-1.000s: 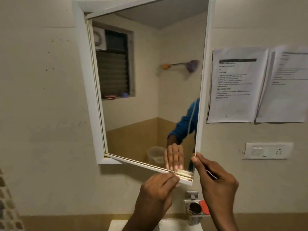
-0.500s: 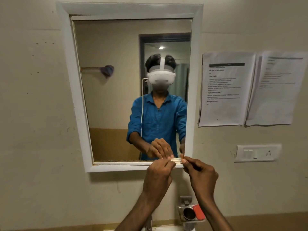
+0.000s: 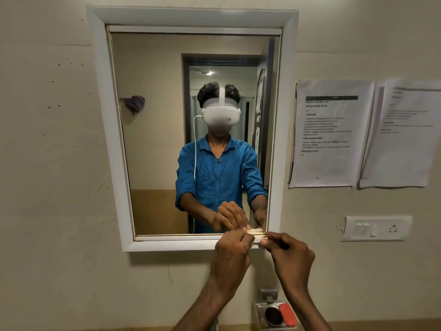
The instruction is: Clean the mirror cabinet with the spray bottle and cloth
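- Left hand (image 3: 232,253) and right hand (image 3: 290,255), fingers curled, pinch a pale strip (image 3: 256,232) at the mirror cabinet (image 3: 107,139) door's lower right corner.
- The cabinet hangs directly above both hands, door flush.

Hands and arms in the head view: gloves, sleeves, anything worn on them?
Both the left hand and the right hand are bare: no gloves, rings, watch or bands visible. Seen directly, the forearms are bare to the bottom of the picture. The mirror shows blue shirt sleeves rolled up to about the elbows.
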{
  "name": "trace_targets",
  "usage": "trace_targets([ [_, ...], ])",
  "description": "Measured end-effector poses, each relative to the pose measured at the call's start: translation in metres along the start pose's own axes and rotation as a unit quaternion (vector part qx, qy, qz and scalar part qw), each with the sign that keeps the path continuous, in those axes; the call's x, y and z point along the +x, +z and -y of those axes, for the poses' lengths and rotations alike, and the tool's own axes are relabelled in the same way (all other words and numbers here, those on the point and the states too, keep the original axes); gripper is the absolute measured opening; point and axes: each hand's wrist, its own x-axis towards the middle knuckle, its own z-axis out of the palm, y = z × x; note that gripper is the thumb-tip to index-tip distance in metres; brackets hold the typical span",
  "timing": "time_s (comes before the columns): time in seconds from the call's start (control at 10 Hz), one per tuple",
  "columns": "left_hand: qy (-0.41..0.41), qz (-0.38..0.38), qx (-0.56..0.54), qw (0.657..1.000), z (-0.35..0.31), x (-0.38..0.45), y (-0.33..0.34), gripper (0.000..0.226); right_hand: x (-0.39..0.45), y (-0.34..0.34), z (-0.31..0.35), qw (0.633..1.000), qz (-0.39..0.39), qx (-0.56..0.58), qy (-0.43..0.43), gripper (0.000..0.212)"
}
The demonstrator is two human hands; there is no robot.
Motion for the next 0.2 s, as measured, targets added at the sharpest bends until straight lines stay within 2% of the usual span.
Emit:
trace_targets([
  [0.2,0.031,0.013,-0.017,0.999,0.014,-0.029,-0.003,0.051,-0.017,0.005,-0.009,0.999,-0.018,-0.007,0.034,0.014],
])
